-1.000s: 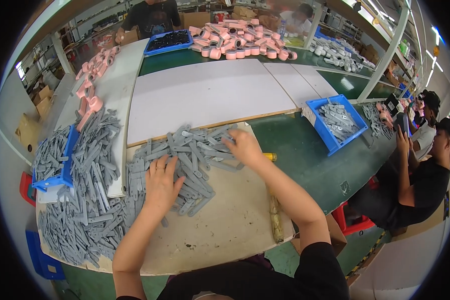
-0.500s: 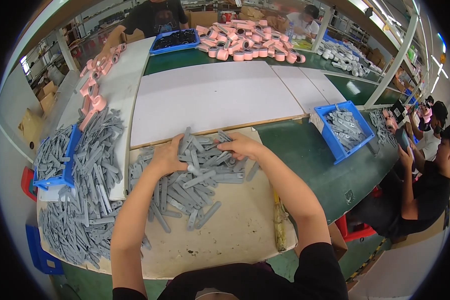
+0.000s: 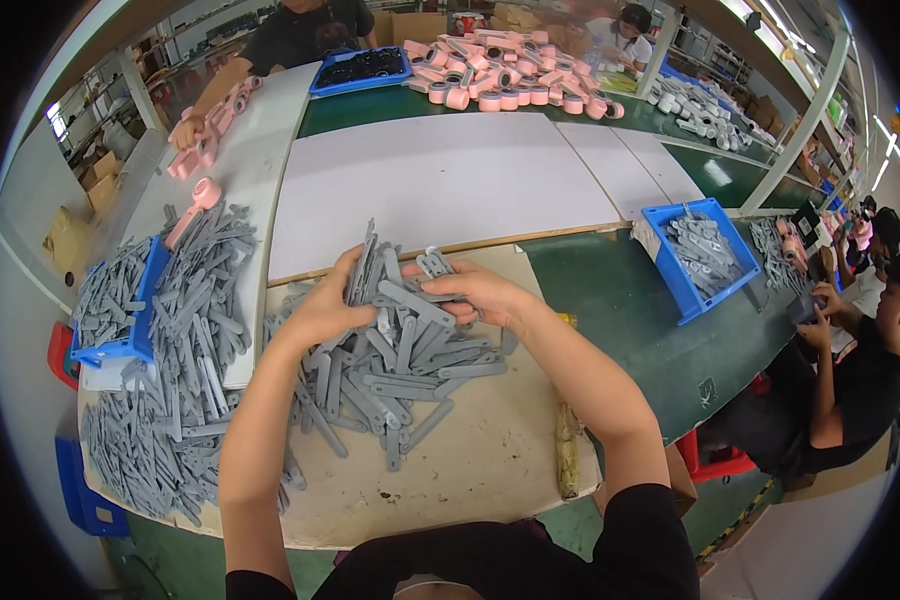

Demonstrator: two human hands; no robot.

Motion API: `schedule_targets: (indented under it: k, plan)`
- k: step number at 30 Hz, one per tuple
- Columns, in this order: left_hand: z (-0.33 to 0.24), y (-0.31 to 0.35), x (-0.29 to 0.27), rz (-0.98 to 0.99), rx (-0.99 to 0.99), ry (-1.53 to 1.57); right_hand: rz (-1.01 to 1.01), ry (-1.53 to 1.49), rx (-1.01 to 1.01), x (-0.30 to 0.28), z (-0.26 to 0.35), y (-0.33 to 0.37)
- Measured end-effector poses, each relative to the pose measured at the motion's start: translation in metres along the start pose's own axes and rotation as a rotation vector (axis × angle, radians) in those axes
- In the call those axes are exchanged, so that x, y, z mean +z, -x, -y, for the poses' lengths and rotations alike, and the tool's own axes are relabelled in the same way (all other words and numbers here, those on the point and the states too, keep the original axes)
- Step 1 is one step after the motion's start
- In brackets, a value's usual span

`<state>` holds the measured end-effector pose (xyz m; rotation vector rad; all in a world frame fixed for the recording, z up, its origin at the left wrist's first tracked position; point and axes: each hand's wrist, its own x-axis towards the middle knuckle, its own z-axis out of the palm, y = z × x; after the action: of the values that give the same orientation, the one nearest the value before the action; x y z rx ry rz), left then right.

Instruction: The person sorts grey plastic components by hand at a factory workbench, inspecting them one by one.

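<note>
Broadly, a cream surface (image 3: 470,465) fills the lower middle of the frame, below a white board (image 3: 440,180). On the surface, a heap of gray strips (image 3: 395,385) lies around the frame's centre. A blue bin (image 3: 667,272) with more strips sits at centre right. Above the heap, the left hand (image 3: 325,308) has its grip curled around a bunch (image 3: 364,275); the right hand (image 3: 482,290) pinches a few strips (image 3: 434,263).

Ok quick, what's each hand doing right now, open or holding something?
Left hand: partly closed, holding a bunch of slim gray plastic strips.
Right hand: closed on a few more gray strips.
</note>
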<state>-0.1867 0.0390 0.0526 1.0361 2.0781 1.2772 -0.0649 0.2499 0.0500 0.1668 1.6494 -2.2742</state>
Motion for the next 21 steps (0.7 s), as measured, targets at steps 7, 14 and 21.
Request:
schedule_targets:
  k: [7, 14, 21]
  plan:
    - [-0.005, 0.043, -0.007, 0.201, 0.116, -0.113, -0.022, 0.127, 0.056, -0.011, 0.001, 0.025]
    - [-0.003, 0.076, 0.005, -0.13, 0.09, -0.325, -0.511, 0.751, -0.103, -0.017, -0.02, 0.037]
    - [-0.005, 0.109, 0.025, -0.262, 0.26, -0.756, -0.713, 1.49, -0.357, 0.007, -0.022, 0.049]
